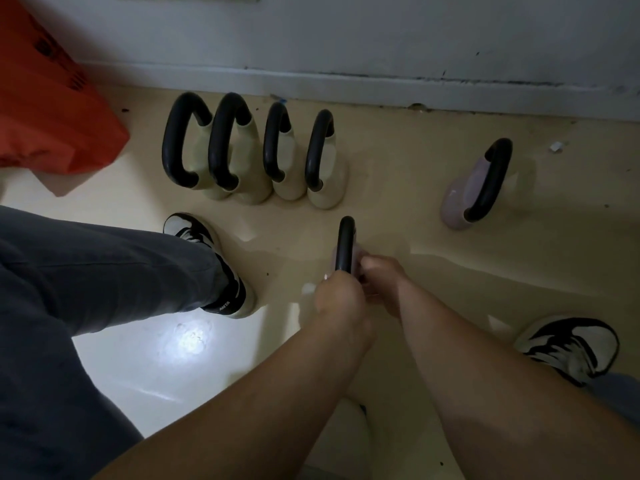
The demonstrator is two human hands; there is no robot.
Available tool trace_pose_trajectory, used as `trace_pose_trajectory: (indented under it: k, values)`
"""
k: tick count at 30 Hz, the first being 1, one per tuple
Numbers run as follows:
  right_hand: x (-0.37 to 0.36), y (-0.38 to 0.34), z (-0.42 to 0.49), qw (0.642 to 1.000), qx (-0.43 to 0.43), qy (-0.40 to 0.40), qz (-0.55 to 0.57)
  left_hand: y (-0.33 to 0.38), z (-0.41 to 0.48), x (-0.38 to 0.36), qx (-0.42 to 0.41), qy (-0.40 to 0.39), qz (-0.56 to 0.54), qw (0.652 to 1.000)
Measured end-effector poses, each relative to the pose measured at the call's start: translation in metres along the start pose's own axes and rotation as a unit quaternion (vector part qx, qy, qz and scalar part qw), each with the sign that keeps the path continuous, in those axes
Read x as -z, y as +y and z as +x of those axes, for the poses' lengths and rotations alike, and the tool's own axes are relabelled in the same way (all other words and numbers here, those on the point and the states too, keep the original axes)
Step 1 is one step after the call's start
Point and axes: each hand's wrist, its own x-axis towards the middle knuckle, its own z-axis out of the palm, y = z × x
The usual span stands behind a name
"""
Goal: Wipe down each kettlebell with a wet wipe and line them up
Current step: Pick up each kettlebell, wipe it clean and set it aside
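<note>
Crouching over the cream floor [415, 188], a person has both bare arms stretched down to a kettlebell [346, 244] that stands near the middle of the floor, its black handle edge-on to the camera. The left grip [341, 299] is clenched round the near end of that handle. A small pale scrap [325, 277] shows at its knuckles, too blurred to name. The right grip [381, 275] lies against the right side of the same kettlebell with fingers curled. Blur hides whether it grasps the bell, something else, or nothing.

Toward the far edge of the floor, by the grey wall [346, 29], four cream kettlebells [254, 161] stand upright in a tight row, side by side, handles all turned the same way. A lilac kettlebell [460, 195] stands well apart from them, toward the right edge.

An orange bag [45, 109] fills the far left corner. A black-and-white shoe [194, 230] and a dark trouser leg [104, 265] sit left of the arms. A second shoe [571, 344] is at the right.
</note>
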Motion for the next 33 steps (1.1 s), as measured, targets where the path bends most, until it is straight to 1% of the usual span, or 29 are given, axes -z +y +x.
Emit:
trace_pose_trajectory:
  k: [2, 5, 8, 9, 10, 13, 16, 17, 19, 21, 22, 23, 24, 25, 26, 27, 28, 29, 31, 32, 33]
  values:
    - [-0.002, -0.002, 0.000, 1.000, -0.009, 0.015, -0.010, -0.002, 0.008, 0.009, 0.007, 0.020, -0.006, 1.000]
    - [-0.006, -0.006, 0.002, 0.999, -0.006, 0.030, -0.013, -0.004, 0.025, 0.020, 0.048, 0.014, -0.025, 0.998]
    - [-0.007, -0.007, 0.003, 0.999, -0.014, 0.032, -0.013, 0.000, 0.030, 0.015, 0.038, 0.035, -0.049, 0.997]
    - [-0.006, -0.007, 0.004, 0.999, -0.018, 0.034, -0.015, 0.001, 0.026, 0.011, 0.018, 0.063, -0.041, 0.997]
    - [-0.005, -0.006, 0.006, 0.999, -0.015, 0.032, -0.013, 0.002, 0.020, 0.008, 0.009, 0.073, -0.042, 0.996]
    - [-0.001, -0.010, 0.004, 1.000, -0.008, 0.020, -0.003, 0.006, 0.007, 0.003, 0.016, 0.033, -0.052, 0.998]
    - [-0.001, -0.009, 0.004, 0.999, -0.016, 0.033, 0.008, 0.008, 0.022, 0.007, 0.043, 0.023, -0.078, 0.996]
    - [-0.001, -0.009, 0.001, 0.999, -0.012, 0.032, 0.006, 0.007, 0.025, 0.011, 0.040, 0.025, -0.092, 0.995]
    - [-0.002, -0.005, 0.000, 0.999, -0.003, 0.035, 0.009, -0.001, 0.031, 0.018, 0.037, 0.000, -0.103, 0.994]
    - [0.000, -0.002, 0.000, 0.999, -0.004, 0.033, 0.004, -0.007, 0.025, 0.017, 0.077, -0.018, -0.109, 0.991]
    - [0.002, 0.000, 0.004, 0.999, -0.005, 0.036, 0.002, -0.007, 0.013, 0.014, 0.070, -0.012, -0.079, 0.994]
    - [0.004, 0.002, 0.009, 0.999, -0.008, 0.040, -0.001, -0.010, 0.004, 0.013, 0.049, 0.017, -0.029, 0.998]
    - [0.006, 0.004, 0.012, 0.999, -0.014, 0.043, -0.001, -0.012, 0.012, 0.014, 0.041, 0.002, -0.009, 0.999]
    - [0.007, 0.005, 0.009, 0.999, -0.021, 0.045, 0.005, -0.012, 0.017, 0.016, 0.045, -0.018, -0.021, 0.999]
    - [0.007, 0.003, 0.003, 0.999, -0.021, 0.041, 0.011, -0.006, 0.023, 0.016, 0.062, -0.015, -0.048, 0.997]
    - [0.007, 0.001, -0.004, 0.999, -0.020, 0.037, 0.018, -0.001, 0.029, 0.017, 0.089, -0.012, -0.105, 0.990]
    - [0.006, 0.000, -0.006, 0.999, -0.015, 0.030, 0.026, 0.001, 0.036, 0.019, 0.095, 0.004, -0.110, 0.989]
    - [0.006, -0.001, -0.007, 0.999, -0.018, 0.028, 0.023, 0.005, 0.036, 0.019, 0.081, 0.012, -0.066, 0.994]
    - [0.006, -0.006, -0.009, 0.999, -0.025, 0.028, 0.013, 0.018, 0.033, 0.013, 0.042, -0.054, -0.015, 0.998]
    - [0.005, -0.008, -0.008, 0.999, -0.027, 0.030, 0.011, 0.028, 0.024, 0.007, 0.000, -0.064, 0.024, 0.998]
    - [0.004, -0.009, -0.007, 0.999, -0.027, 0.029, 0.008, 0.039, 0.012, 0.002, -0.064, -0.062, 0.070, 0.994]
